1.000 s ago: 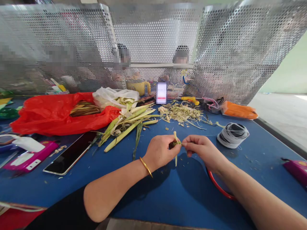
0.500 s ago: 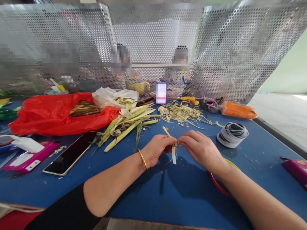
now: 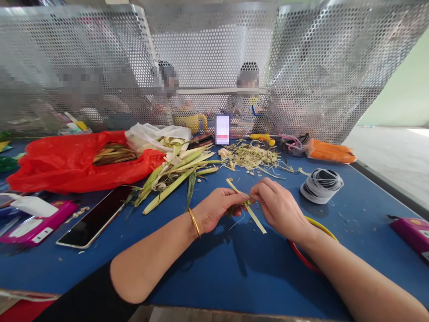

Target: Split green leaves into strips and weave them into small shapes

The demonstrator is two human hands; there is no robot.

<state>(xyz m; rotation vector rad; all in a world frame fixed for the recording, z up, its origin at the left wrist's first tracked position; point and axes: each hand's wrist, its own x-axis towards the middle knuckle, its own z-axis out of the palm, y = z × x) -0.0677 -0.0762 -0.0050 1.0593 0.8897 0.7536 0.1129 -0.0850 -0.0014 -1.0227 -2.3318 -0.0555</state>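
A thin pale green leaf strip (image 3: 255, 218) is pinched between both my hands above the blue table (image 3: 208, 268). My left hand (image 3: 216, 209), with a gold bangle at the wrist, grips its middle from the left. My right hand (image 3: 279, 208) pinches the same spot from the right. The strip runs slantwise, from upper left to lower right, with both ends free. A pile of long green and pale leaf stalks (image 3: 174, 174) lies behind my left hand.
A red plastic bag (image 3: 67, 161) and a white bag (image 3: 150, 134) lie at the back left, leaf scraps (image 3: 251, 156) at the back middle. A black phone (image 3: 95, 218), pink cases (image 3: 33, 223) (image 3: 410, 226), a coil of thread (image 3: 321, 184) and a red ring (image 3: 306, 261) surround my hands. People sit behind a perforated metal screen (image 3: 318, 67).
The strip has turned from nearly upright to slanting, its lower end swinging to the right. Both hands stayed together, shifting slightly.
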